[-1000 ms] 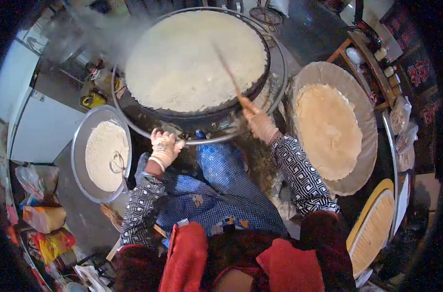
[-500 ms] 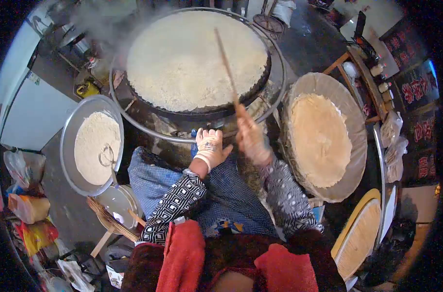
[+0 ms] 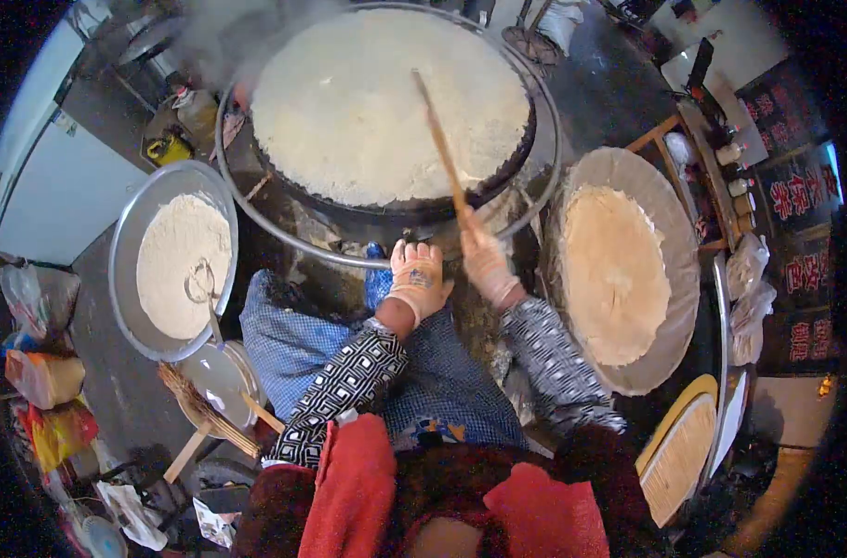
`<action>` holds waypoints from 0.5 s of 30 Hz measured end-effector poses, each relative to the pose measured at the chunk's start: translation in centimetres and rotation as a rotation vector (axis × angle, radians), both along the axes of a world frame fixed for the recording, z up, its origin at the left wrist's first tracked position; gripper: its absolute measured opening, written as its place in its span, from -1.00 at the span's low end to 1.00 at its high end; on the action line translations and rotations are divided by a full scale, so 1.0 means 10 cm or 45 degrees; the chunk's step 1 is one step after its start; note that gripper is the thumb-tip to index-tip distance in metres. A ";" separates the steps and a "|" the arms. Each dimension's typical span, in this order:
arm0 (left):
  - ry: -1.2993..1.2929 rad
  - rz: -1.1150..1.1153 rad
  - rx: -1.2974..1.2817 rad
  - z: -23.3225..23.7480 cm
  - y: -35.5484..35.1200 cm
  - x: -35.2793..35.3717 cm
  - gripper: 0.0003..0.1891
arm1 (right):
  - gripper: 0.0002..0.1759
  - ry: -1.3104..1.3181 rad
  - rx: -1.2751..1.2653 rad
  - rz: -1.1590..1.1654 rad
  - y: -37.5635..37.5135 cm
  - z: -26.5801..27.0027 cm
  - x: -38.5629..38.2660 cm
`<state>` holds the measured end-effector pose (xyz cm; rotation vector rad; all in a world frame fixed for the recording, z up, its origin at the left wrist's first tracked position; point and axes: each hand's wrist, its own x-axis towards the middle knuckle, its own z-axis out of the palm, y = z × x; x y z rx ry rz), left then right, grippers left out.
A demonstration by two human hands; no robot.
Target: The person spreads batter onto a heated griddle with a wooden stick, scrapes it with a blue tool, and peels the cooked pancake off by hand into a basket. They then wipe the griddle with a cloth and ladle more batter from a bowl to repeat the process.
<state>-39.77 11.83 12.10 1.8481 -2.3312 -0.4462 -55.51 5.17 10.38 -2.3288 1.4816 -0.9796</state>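
My left hand (image 3: 420, 281), in a thin clear glove, is closed over the near side of the round metal rail (image 3: 298, 244). Blue cloth (image 3: 377, 279) shows beside its fingers. In my gloved right hand (image 3: 488, 260) is the lower end of a long wooden stick (image 3: 442, 149). That stick slants up and away over the large round griddle (image 3: 349, 206). A pale, thin sheet of batter (image 3: 386, 112) covers the griddle's top, and the stick's far tip is over it; whether it touches cannot be told.
On the left stands a metal basin (image 3: 126, 270) of pale flour-like powder (image 3: 177, 270) with a wire ladle (image 3: 200, 284). Below it are a lidded pot (image 3: 214, 386) and a whisk brush (image 3: 200, 405). Thin tan flatbreads (image 3: 614, 279) lie on a covered round tray (image 3: 674, 335) at right.
The view has shifted slightly. The stick's far tip has come a little nearer over the batter, and my right hand is less blurred. My left hand stays on the rail.
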 end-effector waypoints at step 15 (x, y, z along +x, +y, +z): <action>0.022 -0.020 -0.244 -0.14 0.05 0.60 -0.66 | -0.21 0.986 0.537 -0.099 0.39 0.72 -0.15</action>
